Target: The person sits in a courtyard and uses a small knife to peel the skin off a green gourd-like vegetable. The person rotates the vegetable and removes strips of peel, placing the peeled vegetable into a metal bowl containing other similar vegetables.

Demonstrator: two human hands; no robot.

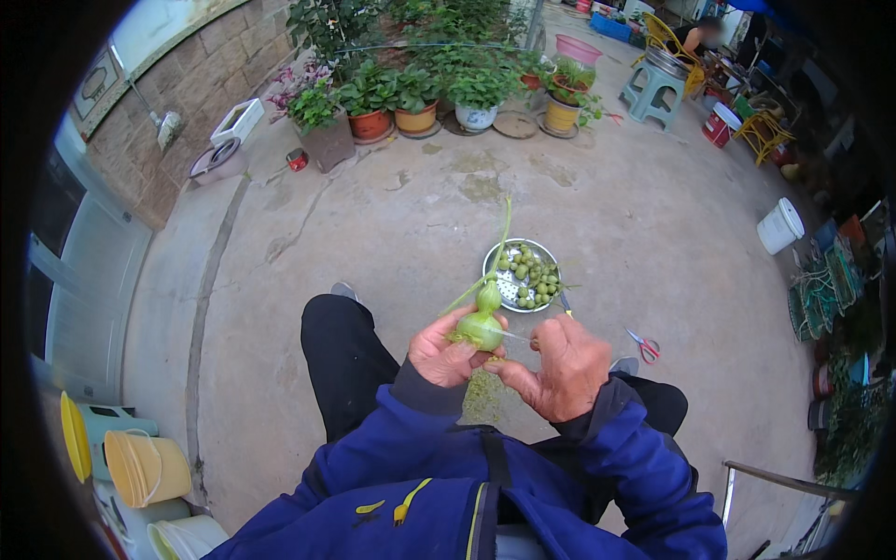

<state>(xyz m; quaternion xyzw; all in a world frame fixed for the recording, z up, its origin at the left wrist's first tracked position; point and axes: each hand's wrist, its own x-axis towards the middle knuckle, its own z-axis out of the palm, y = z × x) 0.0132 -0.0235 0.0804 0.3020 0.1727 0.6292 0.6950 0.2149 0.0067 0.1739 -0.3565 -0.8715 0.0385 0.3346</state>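
My left hand (442, 350) grips a green bottle gourd (481, 329) by its round lower bulb. A long stem (505, 231) rises from the gourd's narrow neck. My right hand (567, 364) is closed on a thin blade (509, 335), whose tip lies against the bulb; its handle is hidden in the fist. Curled green peel (463, 339) clings to the bulb near my left thumb. On the concrete below lie green scrapings (484, 397). Just beyond the hands, a perforated metal bowl (511, 299) holds several small round green fruits (539, 276).
Red-handled scissors (648, 348) lie right of my right hand. A yellow-tipped tool (565, 304) rests by the bowl's rim. Potted plants (420, 105) line the far side, and a person sits beyond a plastic stool (654, 91). Buckets (147, 467) stand at left, a metal rail (784, 479) at right.
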